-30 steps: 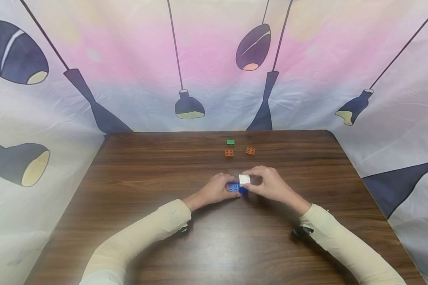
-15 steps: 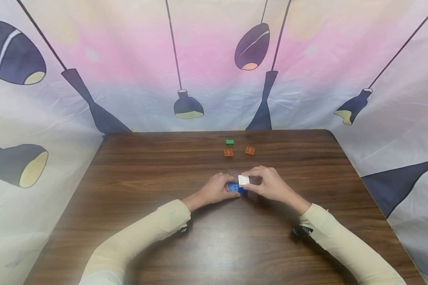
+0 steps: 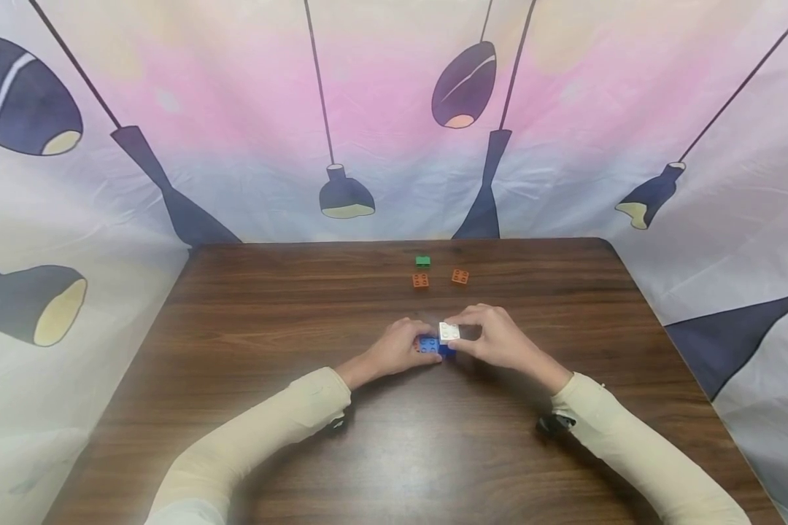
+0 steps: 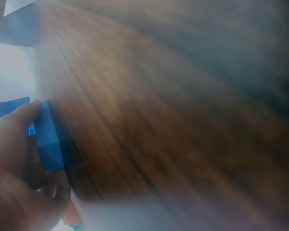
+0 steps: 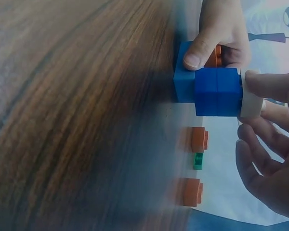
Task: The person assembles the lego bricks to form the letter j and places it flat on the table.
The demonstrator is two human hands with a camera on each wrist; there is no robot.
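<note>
My left hand [image 3: 397,348] grips a lighter blue brick [image 5: 183,87] that rests low on the table, thumb on the near side. An orange brick [image 5: 215,57] shows within that hand, partly hidden. Two dark blue bricks [image 5: 217,92] form a stack at the right end of the lighter blue one. On top of this stack is a white brick [image 3: 449,332], which my right hand [image 3: 497,337] pinches between thumb and fingers. In the right wrist view it looks slightly tilted against the stack; whether it is pressed fully down I cannot tell.
Behind the hands lie two orange bricks [image 3: 421,281] and a green brick [image 3: 423,261] on the brown wooden table [image 3: 269,313]. A printed cloth [image 3: 407,131] with lamp pictures hangs along the table's far edge and sides.
</note>
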